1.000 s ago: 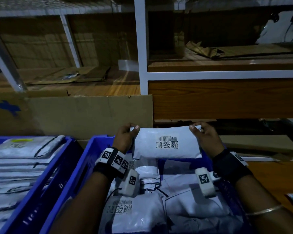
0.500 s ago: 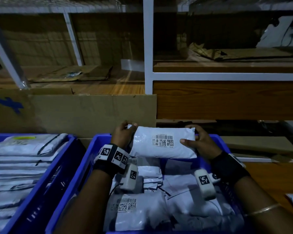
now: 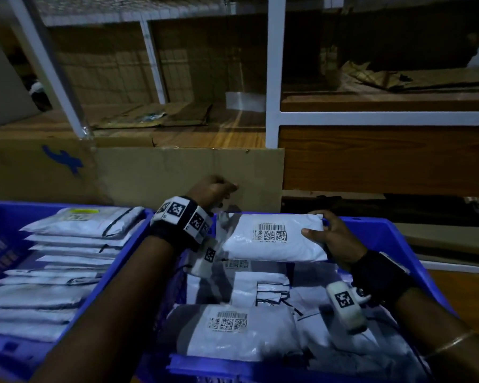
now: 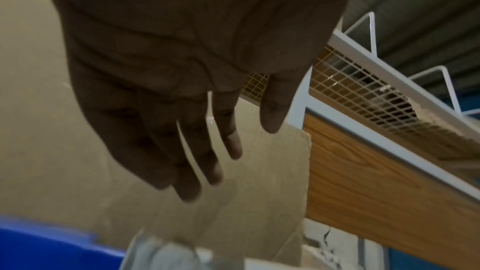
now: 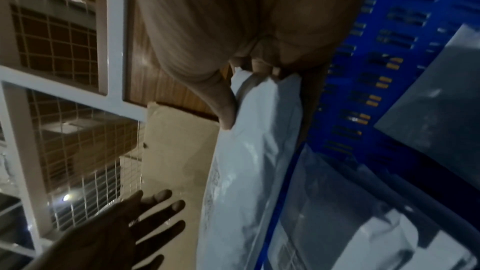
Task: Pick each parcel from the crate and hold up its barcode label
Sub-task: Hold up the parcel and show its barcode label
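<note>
Both hands are up over the crate. My right hand (image 3: 336, 241) pinches the right end of a white parcel (image 3: 271, 239), thumb on the label face and the other fingers curled round behind its edge; the right wrist view shows the thumb (image 5: 226, 108) lying along the crinkled plastic. My left hand (image 3: 212, 190) is off the parcel, just up and left of its left end, fingers spread and straight with nothing in them, as the left wrist view of the fingers (image 4: 197, 151) shows against brown cardboard.

Nearest to me in the blue crate (image 3: 385, 230) lies another white parcel with a barcode label (image 3: 228, 322) facing up, and grey and white bags are heaped around and behind it. Above that heap hangs the held parcel, lying lengthwise and tilted so its own barcode label (image 3: 270, 232) faces me, near the far wall of the crate.

To my left a second blue crate (image 3: 3, 244) holds a row of flat white mailers (image 3: 75, 244) overlapping one another.

Behind both crates a sheet of brown cardboard (image 3: 177, 175) stands on edge. Beyond it rises a white metal rack (image 3: 273, 78) with wooden shelves, flattened cardboard on them and wire mesh at the top.
</note>
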A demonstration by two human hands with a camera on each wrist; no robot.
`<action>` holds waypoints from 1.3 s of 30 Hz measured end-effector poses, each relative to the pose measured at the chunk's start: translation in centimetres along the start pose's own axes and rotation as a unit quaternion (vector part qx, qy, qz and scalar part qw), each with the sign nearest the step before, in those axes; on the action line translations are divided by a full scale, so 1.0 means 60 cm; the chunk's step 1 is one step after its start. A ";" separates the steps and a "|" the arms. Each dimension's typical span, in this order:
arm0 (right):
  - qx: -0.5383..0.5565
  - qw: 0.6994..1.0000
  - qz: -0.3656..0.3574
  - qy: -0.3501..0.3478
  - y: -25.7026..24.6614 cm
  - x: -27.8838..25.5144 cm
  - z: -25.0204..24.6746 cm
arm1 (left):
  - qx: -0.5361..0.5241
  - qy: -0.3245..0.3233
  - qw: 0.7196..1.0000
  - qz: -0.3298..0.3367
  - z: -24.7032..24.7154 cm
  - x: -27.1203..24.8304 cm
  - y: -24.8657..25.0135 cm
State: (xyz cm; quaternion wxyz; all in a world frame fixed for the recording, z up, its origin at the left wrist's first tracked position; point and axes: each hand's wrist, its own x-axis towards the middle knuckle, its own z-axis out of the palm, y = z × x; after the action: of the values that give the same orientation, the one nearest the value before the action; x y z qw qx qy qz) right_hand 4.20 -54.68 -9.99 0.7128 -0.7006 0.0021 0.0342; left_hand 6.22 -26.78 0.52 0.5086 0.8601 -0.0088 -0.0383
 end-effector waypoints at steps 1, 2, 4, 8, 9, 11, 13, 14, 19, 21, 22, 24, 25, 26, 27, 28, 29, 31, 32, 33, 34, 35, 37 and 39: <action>-0.004 1.000 0.004 -0.004 0.004 0.003 0.008 | 0.004 -0.009 1.000 -0.014 -0.007 -0.006 0.003; -0.010 1.000 0.011 -0.008 0.009 0.007 0.018 | 0.012 -0.013 0.999 -0.030 -0.014 -0.012 0.006; -0.029 0.999 0.020 -0.018 0.016 0.016 0.038 | 0.029 -0.020 0.998 -0.044 -0.024 -0.019 0.008; -0.070 0.997 0.010 -0.031 0.015 0.030 0.084 | 0.071 -0.010 0.994 -0.078 -0.042 -0.050 0.008; -0.083 0.996 0.005 -0.034 0.013 0.032 0.095 | 0.076 -0.007 0.994 -0.083 -0.045 -0.054 0.005; -0.125 0.991 -0.004 -0.039 0.013 0.036 0.110 | 0.087 -0.004 0.992 -0.092 -0.047 -0.063 -0.001; -0.186 0.982 -0.009 -0.042 0.019 0.039 0.117 | 0.104 -0.018 0.988 -0.110 -0.048 -0.069 -0.009; -0.218 0.975 -0.012 -0.042 0.020 0.039 0.121 | 0.111 -0.027 0.986 -0.118 -0.048 -0.072 -0.011; -0.455 0.889 -0.040 -0.042 0.024 0.044 0.123 | 0.132 -0.053 0.982 -0.127 -0.053 -0.078 -0.024; -0.510 0.858 -0.042 -0.052 0.017 0.044 0.121 | 0.138 -0.054 0.981 -0.127 -0.053 -0.075 -0.027; -0.531 0.844 -0.047 -0.058 0.011 0.043 0.120 | 0.138 -0.053 0.981 -0.127 -0.053 -0.074 -0.030; -0.565 0.820 -0.061 -0.060 -0.008 0.037 0.118 | 0.126 -0.048 0.983 -0.125 -0.052 -0.067 -0.037; -0.575 0.813 -0.075 -0.056 -0.021 0.032 0.118 | 0.119 -0.046 0.984 -0.124 -0.052 -0.064 -0.041; -0.585 0.805 -0.092 -0.046 -0.032 0.029 0.119 | 0.116 -0.047 0.985 -0.123 -0.052 -0.062 -0.044; -0.593 0.796 -0.113 -0.037 -0.042 0.026 0.121 | 0.114 -0.048 0.985 -0.123 -0.052 -0.060 -0.047; -0.599 0.788 -0.134 -0.038 -0.049 0.024 0.124 | 0.115 -0.049 0.984 -0.123 -0.051 -0.059 -0.048; -0.604 0.780 -0.155 -0.056 -0.054 0.021 0.130 | 0.116 -0.050 0.984 -0.123 -0.050 -0.058 -0.048; -0.619 0.753 -0.180 -0.136 -0.050 0.018 0.145 | 0.119 -0.052 0.984 -0.119 -0.047 -0.056 -0.047; -0.631 0.731 -0.184 -0.182 -0.044 0.019 0.155 | 0.121 -0.053 0.984 -0.117 -0.046 -0.055 -0.046; -0.645 0.707 -0.190 -0.221 -0.038 0.018 0.166 | 0.121 -0.055 0.984 -0.115 -0.044 -0.054 -0.045; -0.660 0.682 -0.196 -0.244 -0.031 0.021 0.175 | 0.121 -0.057 0.984 -0.114 -0.043 -0.054 -0.044; -0.672 0.665 -0.200 -0.256 -0.026 0.024 0.182 | 0.121 -0.058 0.985 -0.112 -0.043 -0.054 -0.042; -0.674 0.662 -0.200 -0.261 -0.019 0.031 0.190 | 0.122 -0.060 0.985 -0.109 -0.042 -0.056 -0.040; -0.660 0.676 -0.194 -0.266 -0.012 0.036 0.193 | 0.125 -0.055 0.985 -0.109 -0.044 -0.057 -0.042</action>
State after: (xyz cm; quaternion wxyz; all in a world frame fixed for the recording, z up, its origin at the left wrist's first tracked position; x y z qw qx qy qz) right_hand 5.88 -43.06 -9.14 0.0264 -0.9349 -0.3464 0.0725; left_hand 2.96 -23.10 -0.23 0.3885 0.9093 0.0522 -0.1395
